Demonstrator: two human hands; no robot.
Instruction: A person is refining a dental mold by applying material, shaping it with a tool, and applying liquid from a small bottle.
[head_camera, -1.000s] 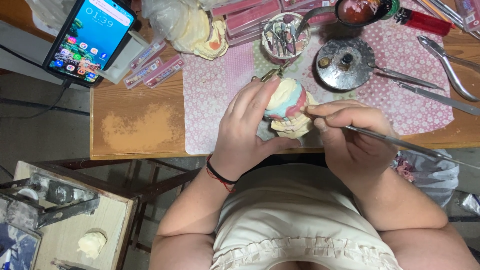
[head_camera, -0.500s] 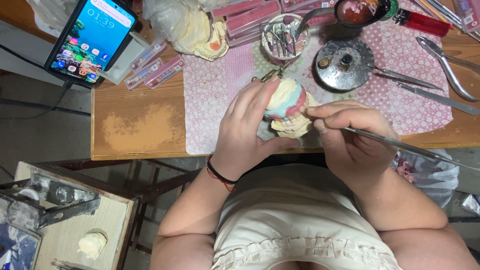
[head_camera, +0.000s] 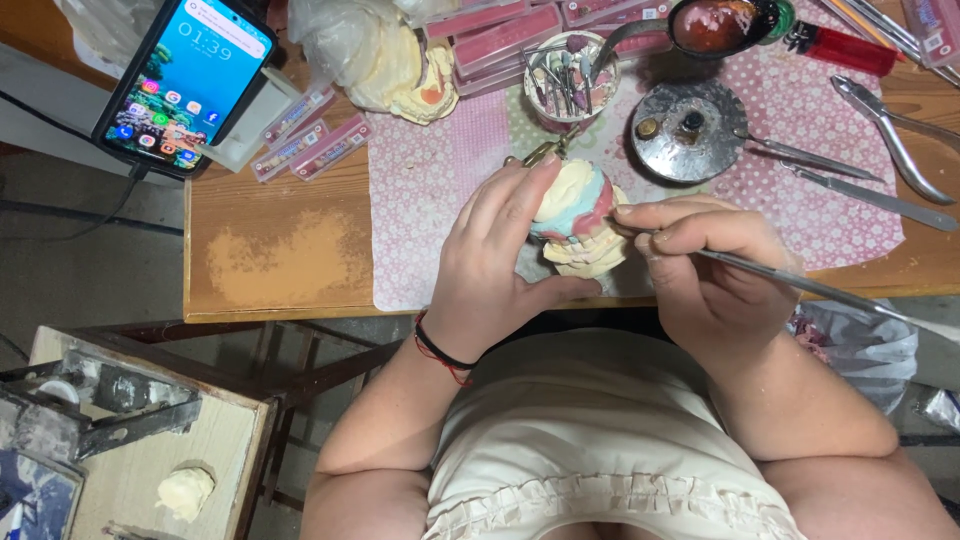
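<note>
Gripping a cream plaster dental cast (head_camera: 578, 215) with pink and pale blue wax on it, left hand (head_camera: 497, 262) wrapped around its left side, fingers over the top and thumb curled beneath, closed firmly on it just above the near edge of the wooden table (head_camera: 270, 260). Pinching a slim metal carving tool (head_camera: 800, 285) in the right hand (head_camera: 705, 265), fingers pressed together on the shaft, tip meeting the right side of the cast (exact contact spot hidden by the fingertips), handle running out to the right past the table edge. Wearing a dark and red band (head_camera: 440, 352) on the left wrist. Spread under the work, a pink dotted cloth (head_camera: 430, 190). Standing behind the cast, a small cup of burs (head_camera: 568, 82); to its right, a round metal burner (head_camera: 688, 132), and farther back a spoon-like ladle of dark red wax (head_camera: 722, 24) beside a red lighter (head_camera: 835, 48). Lying at the right end, flat metal instruments (head_camera: 850, 195) and pliers (head_camera: 895, 135). Resting at the back left, a bagged plaster model (head_camera: 385, 60), pink strips of teeth (head_camera: 310, 140), and a lit smartphone (head_camera: 185, 85) propped up. Sitting on a low stand at lower left, well apart, another small lump of plaster (head_camera: 185, 492).
</note>
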